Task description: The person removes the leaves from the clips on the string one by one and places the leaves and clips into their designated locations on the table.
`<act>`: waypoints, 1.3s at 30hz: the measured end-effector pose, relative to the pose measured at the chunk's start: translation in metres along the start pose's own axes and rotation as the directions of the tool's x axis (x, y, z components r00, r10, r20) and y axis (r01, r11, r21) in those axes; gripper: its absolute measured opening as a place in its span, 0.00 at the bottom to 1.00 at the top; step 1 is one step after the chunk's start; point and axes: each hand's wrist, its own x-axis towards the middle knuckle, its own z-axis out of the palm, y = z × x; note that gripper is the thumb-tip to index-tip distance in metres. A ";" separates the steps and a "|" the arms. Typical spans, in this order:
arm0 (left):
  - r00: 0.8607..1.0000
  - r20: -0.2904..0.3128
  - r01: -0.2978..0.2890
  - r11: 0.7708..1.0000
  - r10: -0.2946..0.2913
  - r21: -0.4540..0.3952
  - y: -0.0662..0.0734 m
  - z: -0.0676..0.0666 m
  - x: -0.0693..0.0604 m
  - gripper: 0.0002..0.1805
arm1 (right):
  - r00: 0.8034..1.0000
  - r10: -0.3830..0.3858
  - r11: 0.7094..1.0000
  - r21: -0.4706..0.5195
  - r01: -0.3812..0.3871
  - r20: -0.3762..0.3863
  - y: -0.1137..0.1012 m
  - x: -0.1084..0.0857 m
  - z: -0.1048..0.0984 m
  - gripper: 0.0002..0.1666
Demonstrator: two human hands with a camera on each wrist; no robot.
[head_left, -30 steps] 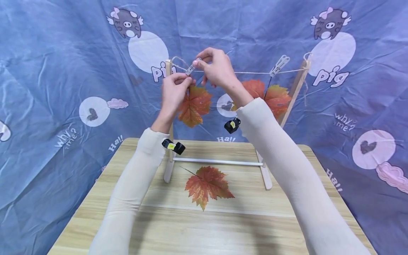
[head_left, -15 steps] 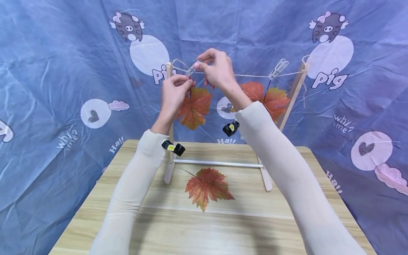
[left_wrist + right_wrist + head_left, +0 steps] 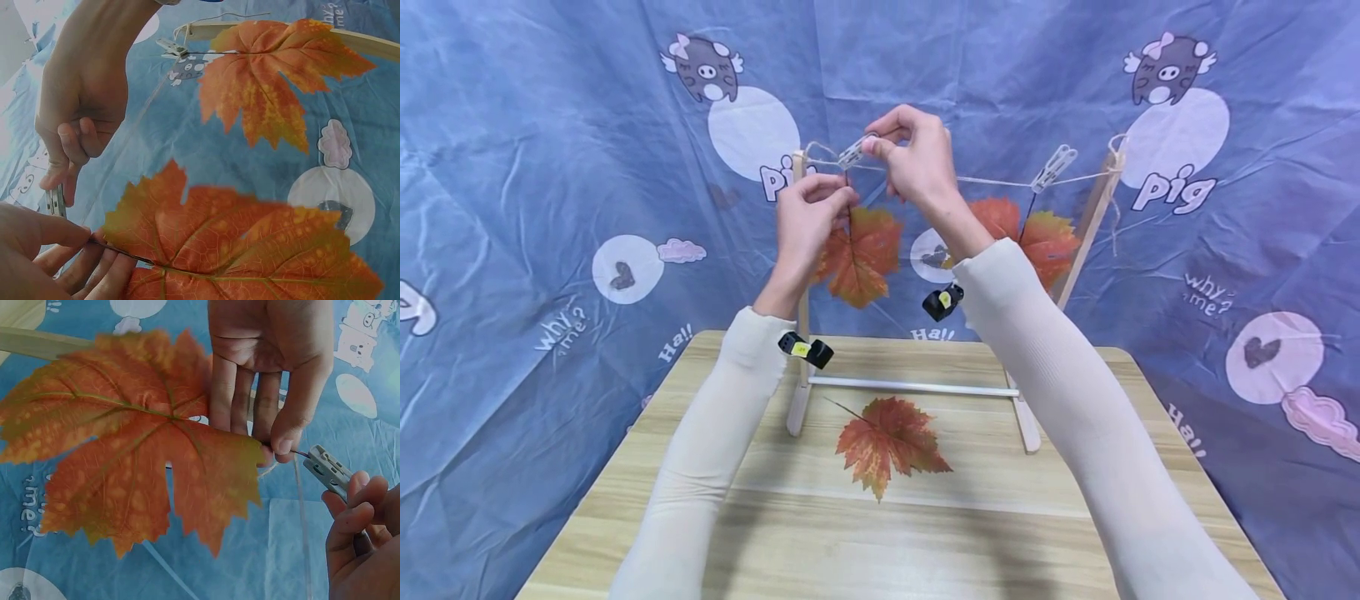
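My left hand (image 3: 811, 215) pinches the dark stem of an orange maple leaf (image 3: 861, 258), which hangs below the fingers near the left post. Just above, my right hand (image 3: 919, 158) grips a grey clothespin (image 3: 854, 152) by its handle end. In the right wrist view the jaws of that clothespin (image 3: 328, 469) meet the tip of the stem, close to the string (image 3: 302, 519). A second clothespin (image 3: 1052, 169) sits on the string at the right, and another orange leaf (image 3: 1045, 242) hangs from it by its stem, partly behind my right forearm.
A wooden stand with a left post (image 3: 799, 167), a right post (image 3: 1093, 208) and a white crossbar (image 3: 917, 387) stands on the wooden table (image 3: 880, 550). A red-orange leaf (image 3: 891, 442) lies in front of the crossbar. A blue printed cloth (image 3: 550, 108) hangs behind.
The clothespin in my right hand has tilted flatter. My left hand has slid slightly down and left, showing more stem below the clothespin. The head view has shifted slightly.
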 end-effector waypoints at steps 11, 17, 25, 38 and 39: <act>1.000 0.006 0.012 1.000 -0.012 -0.013 -0.001 -0.001 0.001 0.05 | 0.999 0.017 0.998 0.066 -0.014 -0.038 -0.001 0.003 -0.007 0.10; 1.000 0.018 0.009 1.000 -0.009 -0.008 0.000 -0.003 -0.003 0.06 | 0.999 0.003 0.997 0.078 0.000 -0.041 0.000 0.000 -0.014 0.11; 1.000 0.008 -0.002 0.998 0.003 -0.060 -0.003 -0.005 -0.007 0.06 | 1.000 -0.013 0.997 0.073 0.012 0.017 0.005 -0.009 -0.020 0.19; 1.000 -0.009 -0.028 0.998 0.027 -0.057 -0.007 -0.006 -0.016 0.09 | 0.998 -0.041 0.999 0.032 0.039 0.057 0.014 -0.027 -0.037 0.22; 1.000 -0.009 -0.029 0.998 0.028 -0.050 -0.007 -0.006 -0.016 0.08 | 0.997 -0.042 0.999 0.024 0.041 0.057 0.015 -0.029 -0.038 0.22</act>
